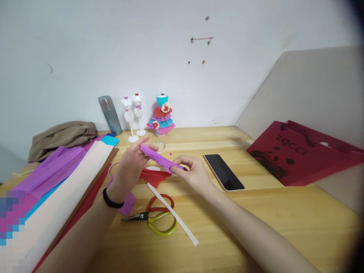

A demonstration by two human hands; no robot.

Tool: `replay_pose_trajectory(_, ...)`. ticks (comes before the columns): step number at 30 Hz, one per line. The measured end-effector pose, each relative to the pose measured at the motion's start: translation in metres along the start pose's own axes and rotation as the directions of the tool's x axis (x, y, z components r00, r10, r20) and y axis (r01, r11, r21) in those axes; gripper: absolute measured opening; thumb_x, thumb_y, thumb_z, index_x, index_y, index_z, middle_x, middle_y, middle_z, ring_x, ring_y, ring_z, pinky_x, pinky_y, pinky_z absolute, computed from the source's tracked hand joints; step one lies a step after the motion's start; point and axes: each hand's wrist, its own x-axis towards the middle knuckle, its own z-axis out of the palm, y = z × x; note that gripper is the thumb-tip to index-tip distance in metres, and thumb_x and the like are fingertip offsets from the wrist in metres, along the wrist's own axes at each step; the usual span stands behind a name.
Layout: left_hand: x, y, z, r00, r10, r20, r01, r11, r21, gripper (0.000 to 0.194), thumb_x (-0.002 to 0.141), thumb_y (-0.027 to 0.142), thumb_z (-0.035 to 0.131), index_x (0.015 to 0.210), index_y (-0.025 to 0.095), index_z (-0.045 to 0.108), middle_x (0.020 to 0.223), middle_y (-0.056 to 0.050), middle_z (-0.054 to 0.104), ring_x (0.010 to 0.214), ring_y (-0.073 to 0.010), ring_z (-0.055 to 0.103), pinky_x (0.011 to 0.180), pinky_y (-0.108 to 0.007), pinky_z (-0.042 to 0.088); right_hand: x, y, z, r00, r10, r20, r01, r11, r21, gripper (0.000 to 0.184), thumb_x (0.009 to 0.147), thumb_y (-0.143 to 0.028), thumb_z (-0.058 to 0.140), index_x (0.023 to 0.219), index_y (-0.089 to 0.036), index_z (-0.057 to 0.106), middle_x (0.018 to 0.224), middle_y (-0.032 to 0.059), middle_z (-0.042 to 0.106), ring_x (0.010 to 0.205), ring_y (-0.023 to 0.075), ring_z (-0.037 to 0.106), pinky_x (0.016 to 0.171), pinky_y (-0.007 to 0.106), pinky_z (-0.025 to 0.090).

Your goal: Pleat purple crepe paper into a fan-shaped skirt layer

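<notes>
A folded strip of purple crepe paper (159,159) slants between my two hands above the table. My right hand (192,170) pinches its lower right end between thumb and fingers. At the upper left end, my left hand (132,163) has its fingers stretched out, and the strip lies against them; no grip shows there. Red gathered paper (156,176) is on the table just below the strip. Scissors (145,216) with one red and one yellow handle lie nearer to me, blades pointing left. A narrow white strip (176,218) crosses their handles. Purple paper (129,204) shows beside my left wrist.
Coloured paper sheets (65,193) and a brown cloth (64,136) cover the left side. A bottle (110,115), two white mini mannequins (129,117) and a dressed mannequin (162,117) stand by the wall. At right are a phone (224,172) and a red bag (301,155).
</notes>
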Motion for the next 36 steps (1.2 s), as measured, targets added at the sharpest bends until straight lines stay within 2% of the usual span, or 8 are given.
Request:
replay_pose_trajectory(5,-0.007,-0.015,0.005,0.995,0.002,0.101,-0.006,0.999,0.040,0.063,0.068,0.030,0.079,0.125,0.020,0.054,0.102,-0.006,0.067,0.097,-0.0200,0.063,0.087,-0.032,0.049,0.000,0.001,0.001,1.000,-0.005,0.009,0.004,0.999,0.053,0.018,0.068,-0.034,0.067,0.065,-0.017,0.065,0.063,0.0016,0.063,0.059,0.0145,0.053,0.058,0.027,0.041)
replay_pose_trajectory(7,-0.010,-0.020,0.007,0.994,0.003,0.111,-0.008,0.999,0.043,0.062,0.067,0.027,0.081,0.122,0.019,0.055,0.101,-0.007,0.067,0.095,-0.0195,0.063,0.085,-0.031,0.049,0.000,0.002,0.002,1.000,-0.010,0.013,0.009,0.998,0.063,0.017,0.068,-0.034,0.068,0.064,-0.018,0.064,0.063,0.0014,0.063,0.059,0.0142,0.053,0.057,0.027,0.040)
replay_pose_trajectory(12,-0.011,-0.027,0.009,0.999,0.041,0.018,-0.041,0.999,0.006,0.046,0.064,0.023,0.082,0.106,0.018,0.063,0.095,-0.005,0.068,0.090,-0.0168,0.064,0.084,-0.030,0.050,0.001,0.002,0.002,1.000,-0.010,0.002,0.010,0.997,0.080,0.016,0.067,-0.033,0.068,0.061,-0.018,0.063,0.058,-0.0002,0.060,0.054,0.0120,0.049,0.054,0.026,0.038)
replay_pose_trajectory(18,-0.013,-0.033,0.014,0.999,0.052,-0.004,-0.052,0.999,-0.017,0.047,0.057,0.022,0.086,0.098,0.019,0.064,0.091,-0.002,0.068,0.085,-0.0150,0.065,0.079,-0.027,0.052,0.003,0.005,0.003,0.999,-0.011,-0.033,0.014,0.994,0.105,0.017,0.063,-0.033,0.069,0.059,-0.018,0.062,0.058,-0.0005,0.060,0.054,0.0123,0.050,0.055,0.026,0.038)
replay_pose_trajectory(22,-0.016,-0.035,0.020,0.995,0.047,-0.092,-0.045,0.998,0.034,0.045,0.057,0.020,0.086,0.096,0.019,0.063,0.084,0.000,0.069,0.077,-0.0142,0.065,0.074,-0.028,0.052,0.002,0.006,0.004,1.000,-0.002,-0.014,0.004,0.996,0.089,0.017,0.065,-0.033,0.068,0.061,-0.018,0.063,0.061,0.0009,0.063,0.056,0.0138,0.053,0.057,0.027,0.040)
replay_pose_trajectory(27,-0.019,-0.034,0.027,0.978,0.031,-0.208,-0.017,0.998,0.065,0.030,0.058,0.020,0.084,0.082,0.018,0.067,0.074,0.001,0.069,0.069,-0.0134,0.064,0.071,-0.028,0.052,-0.001,0.004,0.005,0.999,-0.036,-0.010,0.036,0.999,0.001,0.015,0.070,-0.031,0.065,0.063,-0.017,0.065,0.061,0.0013,0.063,0.056,0.0133,0.052,0.055,0.026,0.038)
replay_pose_trajectory(31,-0.019,-0.031,0.028,0.973,0.031,-0.229,-0.009,0.995,0.097,0.017,0.058,0.022,0.083,0.065,0.017,0.068,0.065,0.000,0.070,0.060,-0.0122,0.062,0.064,-0.027,0.052,-0.001,0.003,0.005,0.999,-0.047,-0.011,0.047,0.998,-0.045,0.016,0.070,-0.031,0.064,0.064,-0.016,0.066,0.059,0.0006,0.061,0.054,0.0120,0.048,0.053,0.025,0.035)
replay_pose_trajectory(36,-0.015,-0.025,0.024,0.970,0.009,-0.244,0.006,0.998,0.063,0.015,0.059,0.024,0.083,0.063,0.017,0.070,0.062,0.000,0.069,0.057,-0.0118,0.061,0.060,-0.024,0.051,0.001,0.000,0.000,0.998,-0.057,0.002,0.057,0.998,-0.009,0.016,0.070,-0.033,0.066,0.065,-0.017,0.065,0.059,-0.0006,0.061,0.055,0.0124,0.050,0.054,0.025,0.037)
